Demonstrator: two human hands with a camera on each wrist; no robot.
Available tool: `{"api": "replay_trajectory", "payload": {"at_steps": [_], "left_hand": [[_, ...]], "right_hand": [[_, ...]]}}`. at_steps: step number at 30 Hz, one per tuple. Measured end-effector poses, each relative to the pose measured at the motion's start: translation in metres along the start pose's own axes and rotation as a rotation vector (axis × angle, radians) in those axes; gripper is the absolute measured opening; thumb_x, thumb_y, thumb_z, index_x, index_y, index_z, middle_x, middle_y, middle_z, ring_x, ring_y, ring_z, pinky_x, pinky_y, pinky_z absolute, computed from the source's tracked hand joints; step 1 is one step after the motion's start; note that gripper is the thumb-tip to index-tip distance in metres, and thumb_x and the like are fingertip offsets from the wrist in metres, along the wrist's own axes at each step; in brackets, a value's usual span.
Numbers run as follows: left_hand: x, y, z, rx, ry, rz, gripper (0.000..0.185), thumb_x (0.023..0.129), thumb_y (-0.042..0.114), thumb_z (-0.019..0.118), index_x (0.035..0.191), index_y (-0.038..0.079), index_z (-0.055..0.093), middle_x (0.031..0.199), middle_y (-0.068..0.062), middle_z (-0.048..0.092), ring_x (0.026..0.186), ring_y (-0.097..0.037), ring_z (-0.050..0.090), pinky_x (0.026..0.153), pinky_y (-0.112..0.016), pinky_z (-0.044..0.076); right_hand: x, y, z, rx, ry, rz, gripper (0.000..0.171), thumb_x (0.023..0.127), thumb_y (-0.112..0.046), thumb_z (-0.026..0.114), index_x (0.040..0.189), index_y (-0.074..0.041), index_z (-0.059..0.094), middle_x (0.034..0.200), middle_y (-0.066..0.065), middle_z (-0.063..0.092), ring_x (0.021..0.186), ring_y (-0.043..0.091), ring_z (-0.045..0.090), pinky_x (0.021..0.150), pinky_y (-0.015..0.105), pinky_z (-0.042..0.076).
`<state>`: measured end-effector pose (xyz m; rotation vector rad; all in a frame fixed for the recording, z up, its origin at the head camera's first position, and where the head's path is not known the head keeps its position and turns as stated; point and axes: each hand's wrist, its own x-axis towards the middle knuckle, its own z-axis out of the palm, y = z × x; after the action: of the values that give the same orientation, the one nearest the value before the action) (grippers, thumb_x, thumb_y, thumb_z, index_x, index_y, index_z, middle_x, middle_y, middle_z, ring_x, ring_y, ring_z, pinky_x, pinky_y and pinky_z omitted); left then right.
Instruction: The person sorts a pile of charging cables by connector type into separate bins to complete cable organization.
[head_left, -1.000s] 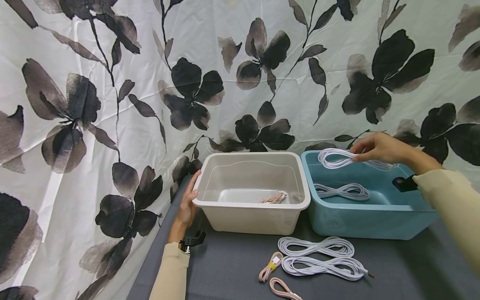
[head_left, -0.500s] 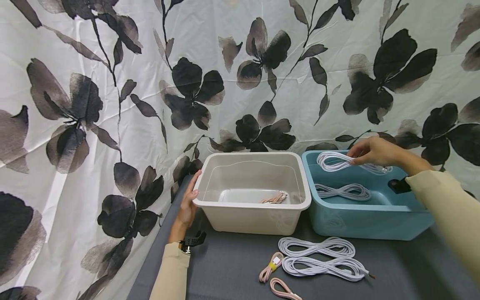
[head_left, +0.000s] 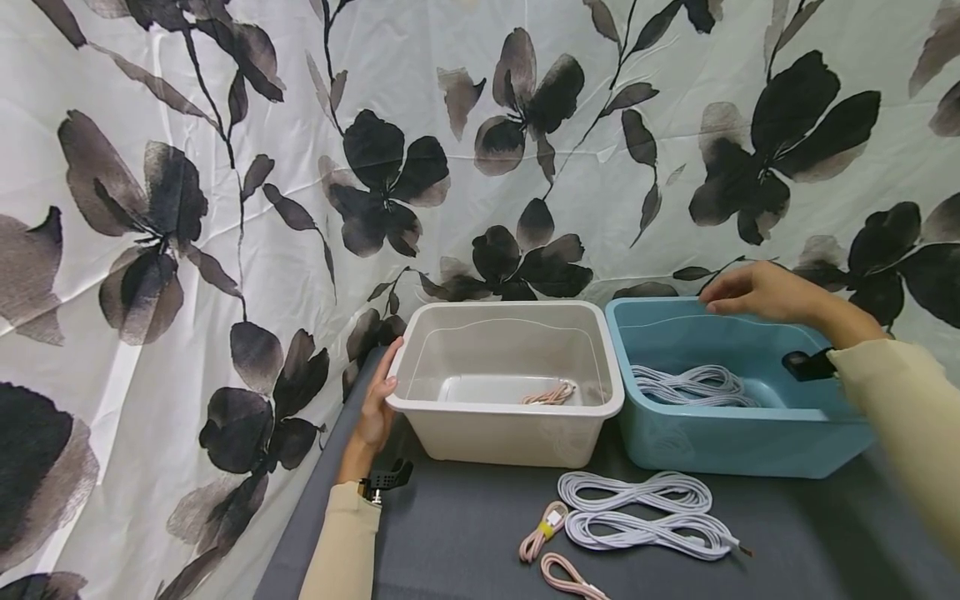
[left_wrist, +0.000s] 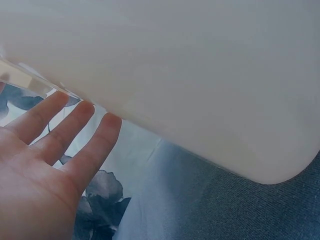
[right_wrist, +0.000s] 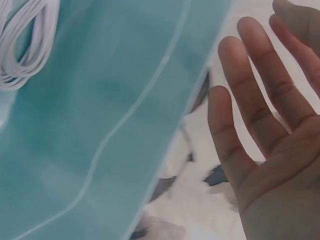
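Note:
My left hand (head_left: 377, 404) rests flat with straight fingers (left_wrist: 75, 135) against the left side of the cream tub (head_left: 480, 433), which holds one pink cable coil (head_left: 551, 394). My right hand (head_left: 753, 292) hovers open and holds nothing, over the far rim of the blue tub (head_left: 720, 442); its fingers (right_wrist: 250, 100) are spread. White cable coils (head_left: 693, 385) lie on the floor of the blue tub, seen also at the top left of the right wrist view as white cable loops (right_wrist: 22, 45).
On the dark grey table (head_left: 465, 533) in front of the tubs lie two white cable bundles (head_left: 645, 512) and two small pink cable coils (head_left: 542, 533). A floral cloth backdrop (head_left: 300, 167) hangs close behind and to the left of the tubs.
My right hand let go of the white cable coil it held above the blue tub. The coil now lies inside with the other one. My left hand has not moved.

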<state>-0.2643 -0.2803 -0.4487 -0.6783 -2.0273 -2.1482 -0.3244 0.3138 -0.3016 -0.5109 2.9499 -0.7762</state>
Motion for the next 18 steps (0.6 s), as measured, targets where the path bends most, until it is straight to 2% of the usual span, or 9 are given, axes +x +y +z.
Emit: {"api": "replay_trajectory", "payload": {"at_steps": [4,6,9,11,13,18], "left_hand": [[0.000,0.001,0.000,0.002,0.001,0.000,0.071,0.096,0.024,0.032,0.165,0.019,0.019,0.170,-0.009,0.019,0.146,-0.030,0.032,0.110,-0.041,0.038],[0.000,0.001,0.001,0.002,0.004,0.002,0.071,0.096,0.024,0.032,0.165,0.019,0.019,0.170,-0.008,0.020,0.146,-0.030,0.032,0.110,-0.041,0.037],[0.000,0.002,0.003,0.003,0.012,0.001,0.071,0.095,0.024,0.032,0.165,0.020,0.019,0.170,-0.007,0.021,0.146,-0.030,0.032,0.110,-0.041,0.037],[0.000,0.003,0.003,0.005,0.016,0.000,0.071,0.095,0.025,0.032,0.165,0.022,0.020,0.170,-0.007,0.022,0.145,-0.030,0.033,0.110,-0.041,0.037],[0.001,0.003,0.003,0.005,0.015,0.002,0.071,0.095,0.025,0.033,0.165,0.022,0.020,0.170,-0.008,0.021,0.145,-0.030,0.033,0.109,-0.041,0.038],[0.002,0.001,0.003,-0.003,0.013,0.009,0.071,0.095,0.024,0.032,0.165,0.019,0.020,0.170,-0.011,0.019,0.142,-0.030,0.033,0.107,-0.040,0.039]], "right_hand": [[-0.012,-0.018,-0.006,-0.013,0.006,-0.031,0.037,0.098,-0.027,0.069,0.125,-0.002,0.069,0.120,0.021,0.071,0.104,0.036,0.068,0.088,0.062,0.053],[-0.019,-0.027,-0.008,-0.024,0.022,-0.055,0.034,0.097,-0.025,0.069,0.125,-0.004,0.070,0.120,0.018,0.071,0.103,0.030,0.069,0.086,0.058,0.055],[-0.034,-0.041,-0.007,-0.035,0.066,-0.102,0.028,0.095,-0.021,0.072,0.121,-0.010,0.073,0.117,0.012,0.074,0.097,0.010,0.068,0.082,0.041,0.059],[-0.046,-0.050,-0.004,-0.050,0.104,-0.145,0.025,0.092,-0.017,0.075,0.117,-0.014,0.075,0.113,0.006,0.075,0.093,-0.004,0.064,0.077,0.028,0.057],[-0.059,-0.059,0.001,-0.063,0.147,-0.206,0.023,0.090,-0.014,0.077,0.112,-0.018,0.076,0.109,0.001,0.075,0.092,-0.011,0.059,0.074,0.020,0.052],[-0.088,-0.084,0.022,-0.031,0.265,-0.355,0.034,0.081,-0.003,0.082,0.105,-0.026,0.077,0.097,-0.011,0.074,0.087,-0.006,0.062,0.072,0.014,0.048]]}}
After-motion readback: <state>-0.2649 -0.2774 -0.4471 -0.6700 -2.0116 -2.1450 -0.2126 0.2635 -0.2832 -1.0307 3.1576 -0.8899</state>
